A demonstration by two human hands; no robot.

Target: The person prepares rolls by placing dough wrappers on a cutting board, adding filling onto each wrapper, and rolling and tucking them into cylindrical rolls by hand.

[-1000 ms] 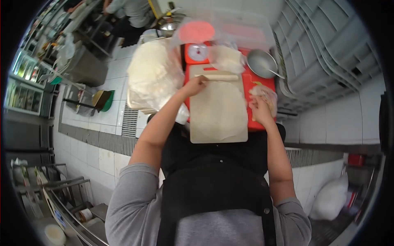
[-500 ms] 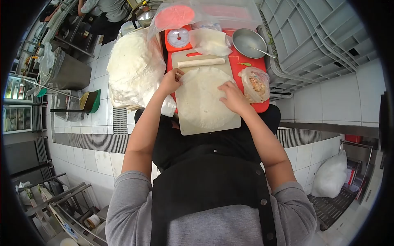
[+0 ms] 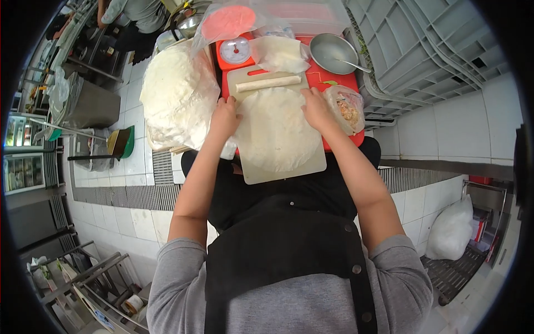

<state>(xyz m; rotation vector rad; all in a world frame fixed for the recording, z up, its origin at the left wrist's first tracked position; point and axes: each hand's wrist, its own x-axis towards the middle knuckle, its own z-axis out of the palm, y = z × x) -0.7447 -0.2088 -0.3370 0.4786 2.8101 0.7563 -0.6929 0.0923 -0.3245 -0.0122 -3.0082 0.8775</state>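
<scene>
A thin, pale round wrapper sheet [image 3: 278, 131] lies on a light cutting board [image 3: 258, 175] in front of me. My left hand [image 3: 225, 117] is at its upper left edge, fingers curled and thumb on the rim. On the opposite edge, my right hand [image 3: 318, 108] has its fingers bent in a pinch. The exact fingertip contact is partly hidden on both sides. Just beyond the sheet, a slim pale roll [image 3: 268, 83] lies across the board. A plastic bag of chopped filling [image 3: 349, 113] sits right of my right hand.
A large plastic-wrapped white stack [image 3: 175, 94] stands at the left. Behind the board are a red scale [image 3: 235, 51], a white packet [image 3: 280, 54] and a metal bowl [image 3: 334, 53] with a spoon. Grey crates [image 3: 423, 50] rise at the right. Another person [image 3: 146, 15] works far left.
My right hand has drawn off the sheet's surface to its upper right edge, fingers now bent. My left hand has shifted slightly down and left, fingers curled. The view has tilted slightly.
</scene>
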